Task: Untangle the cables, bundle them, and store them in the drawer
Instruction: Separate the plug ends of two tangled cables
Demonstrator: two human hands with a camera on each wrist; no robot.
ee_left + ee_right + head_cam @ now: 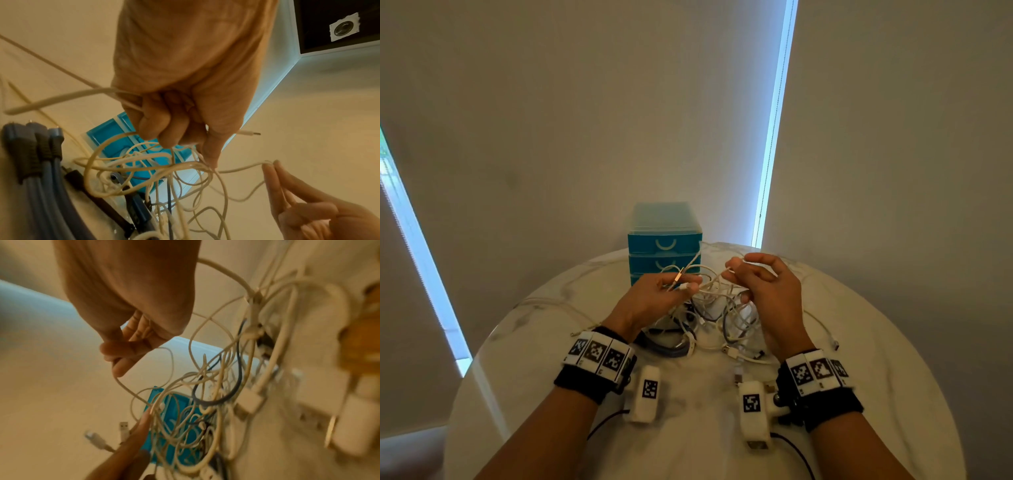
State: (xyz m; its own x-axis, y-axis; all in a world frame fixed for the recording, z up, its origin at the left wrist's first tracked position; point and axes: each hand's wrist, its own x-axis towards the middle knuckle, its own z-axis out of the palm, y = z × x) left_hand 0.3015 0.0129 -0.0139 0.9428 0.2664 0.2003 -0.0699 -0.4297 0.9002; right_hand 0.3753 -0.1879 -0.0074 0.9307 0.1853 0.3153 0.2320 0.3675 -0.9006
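Cables (717,308) hang tangled above the surface (876,342) centre, before the drawer unit (665,240). Left hand (654,298) grips several strands; right hand (767,287) pinches one. Better to draw this strand slowly, not tightening knots.

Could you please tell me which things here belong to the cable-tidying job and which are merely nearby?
Part of the job:
tangled cables
blue drawer unit
left hand
right hand

Merely nearby:
round table
window blinds
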